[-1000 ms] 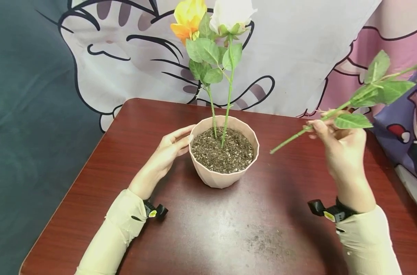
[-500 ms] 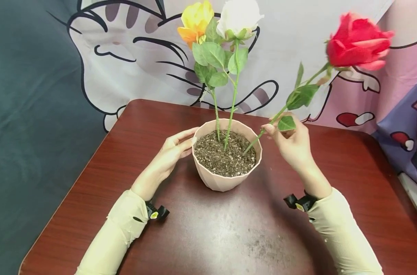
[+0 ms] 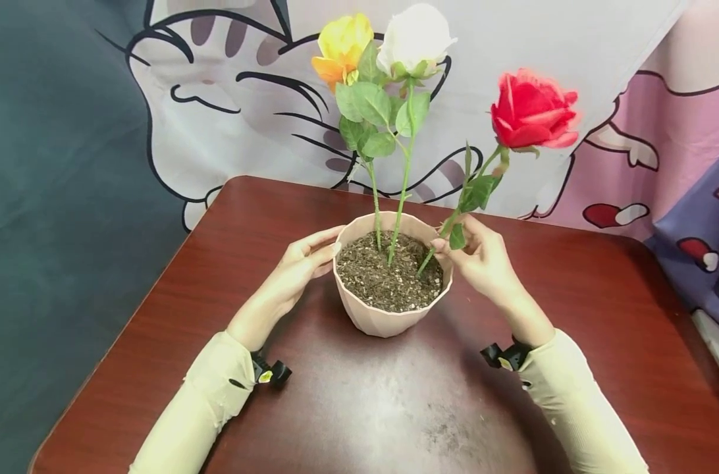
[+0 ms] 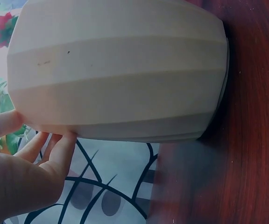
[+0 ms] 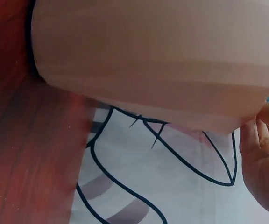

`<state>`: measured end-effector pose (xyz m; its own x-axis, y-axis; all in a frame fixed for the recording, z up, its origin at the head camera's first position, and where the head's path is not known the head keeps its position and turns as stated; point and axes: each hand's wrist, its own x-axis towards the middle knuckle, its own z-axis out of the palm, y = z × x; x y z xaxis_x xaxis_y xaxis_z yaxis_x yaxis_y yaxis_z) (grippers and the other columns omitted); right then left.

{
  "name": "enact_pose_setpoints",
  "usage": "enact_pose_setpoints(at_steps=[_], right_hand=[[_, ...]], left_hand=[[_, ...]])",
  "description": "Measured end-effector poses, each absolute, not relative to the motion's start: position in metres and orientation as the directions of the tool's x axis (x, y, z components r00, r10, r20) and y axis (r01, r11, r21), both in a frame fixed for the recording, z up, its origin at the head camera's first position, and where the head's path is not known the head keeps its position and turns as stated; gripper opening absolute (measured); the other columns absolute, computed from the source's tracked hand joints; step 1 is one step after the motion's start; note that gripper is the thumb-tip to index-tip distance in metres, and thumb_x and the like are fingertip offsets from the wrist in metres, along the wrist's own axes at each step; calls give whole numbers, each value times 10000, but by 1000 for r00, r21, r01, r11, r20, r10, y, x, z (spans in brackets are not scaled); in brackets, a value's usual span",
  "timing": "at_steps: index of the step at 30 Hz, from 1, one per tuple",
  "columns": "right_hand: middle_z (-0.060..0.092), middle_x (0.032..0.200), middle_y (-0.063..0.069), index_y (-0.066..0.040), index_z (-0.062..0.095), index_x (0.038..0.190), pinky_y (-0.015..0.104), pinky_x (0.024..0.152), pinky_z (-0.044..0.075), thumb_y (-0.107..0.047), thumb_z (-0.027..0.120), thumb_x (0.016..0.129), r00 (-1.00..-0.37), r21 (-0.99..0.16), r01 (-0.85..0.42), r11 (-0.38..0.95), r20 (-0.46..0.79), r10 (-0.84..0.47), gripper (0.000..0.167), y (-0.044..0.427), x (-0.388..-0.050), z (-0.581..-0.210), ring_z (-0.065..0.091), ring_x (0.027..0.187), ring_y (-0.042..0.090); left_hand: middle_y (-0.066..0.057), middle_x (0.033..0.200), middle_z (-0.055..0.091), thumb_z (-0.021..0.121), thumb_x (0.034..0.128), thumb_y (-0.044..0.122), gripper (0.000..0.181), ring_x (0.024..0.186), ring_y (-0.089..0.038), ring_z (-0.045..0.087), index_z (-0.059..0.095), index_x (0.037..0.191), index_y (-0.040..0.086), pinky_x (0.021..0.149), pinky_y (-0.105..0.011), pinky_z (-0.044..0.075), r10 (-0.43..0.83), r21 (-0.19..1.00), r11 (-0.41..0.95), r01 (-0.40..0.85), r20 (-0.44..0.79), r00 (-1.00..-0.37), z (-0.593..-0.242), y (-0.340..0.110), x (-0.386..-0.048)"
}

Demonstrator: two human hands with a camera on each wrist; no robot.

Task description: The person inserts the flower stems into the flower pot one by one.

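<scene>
A pale pink faceted flower pot (image 3: 389, 322) filled with dark soil (image 3: 383, 283) stands on the table. At the pot's left side my left hand (image 3: 288, 273) holds its rim, thumb at the edge and fingers against the outer wall (image 4: 116, 84). Over the right rim, my right hand (image 3: 484, 260) pinches the stem of a red rose (image 3: 534, 112). The rose leans to the right, and its lower stem end meets the soil. A yellow-orange rose (image 3: 343, 49) and a white rose (image 3: 415, 43) stand upright in the soil. In the right wrist view the pot hides the rose stem.
The reddish-brown wooden table (image 3: 176, 316) has a sprinkle of spilled soil (image 3: 442, 434) near its front. Behind it hangs a cloth printed with a cartoon cat (image 3: 211, 131). A dark green curtain (image 3: 57, 164) is at the left.
My right hand has brought the red rose from the right over to the pot, then lowered its stem end to the soil. The left hand stays at the pot; the whole view has shifted slightly.
</scene>
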<state>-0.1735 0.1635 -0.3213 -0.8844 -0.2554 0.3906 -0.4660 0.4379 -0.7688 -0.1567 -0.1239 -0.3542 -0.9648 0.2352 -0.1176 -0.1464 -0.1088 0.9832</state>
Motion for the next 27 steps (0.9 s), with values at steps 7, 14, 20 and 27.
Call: enact_pose_setpoints(at_steps=[7, 14, 20, 27], right_hand=[[707, 788, 93, -40, 613, 933, 214, 542, 511, -107, 702, 836, -902, -740, -425, 522, 301, -308, 148, 166, -179, -324, 674, 690, 116], [698, 708, 35, -49, 629, 884, 184, 576, 477, -71, 700, 819, -874, -639, -482, 600, 296, -387, 99, 161, -180, -310, 682, 696, 148], [712, 759, 67, -35, 619, 894, 219, 627, 496, -93, 708, 821, -865, -601, -501, 623, 313, -393, 129, 160, -180, -307, 693, 748, 183], [710, 751, 53, -78, 590, 897, 236, 551, 476, -164, 706, 837, -897, -628, -440, 642, 265, -354, 157, 163, -177, -310, 683, 705, 154]], left_hand=[[-99, 1343, 485, 532, 947, 151, 456, 1078, -84, 500, 445, 1392, 95, 898, -272, 441, 229, 984, -99, -147, -122, -966, -357, -123, -157], [-100, 1341, 489, 534, 945, 152, 459, 1081, -85, 506, 445, 1392, 94, 911, -284, 441, 234, 985, -100, -137, -111, -966, -354, -123, -157], [-53, 1300, 514, 534, 944, 168, 442, 1086, -90, 501, 468, 1378, 117, 948, -319, 416, 231, 986, -105, -129, -102, -968, -352, -124, -157], [-87, 1336, 496, 534, 948, 167, 448, 1101, -113, 500, 457, 1385, 107, 1001, -385, 387, 245, 986, -101, -133, -105, -964, -355, -123, -157]])
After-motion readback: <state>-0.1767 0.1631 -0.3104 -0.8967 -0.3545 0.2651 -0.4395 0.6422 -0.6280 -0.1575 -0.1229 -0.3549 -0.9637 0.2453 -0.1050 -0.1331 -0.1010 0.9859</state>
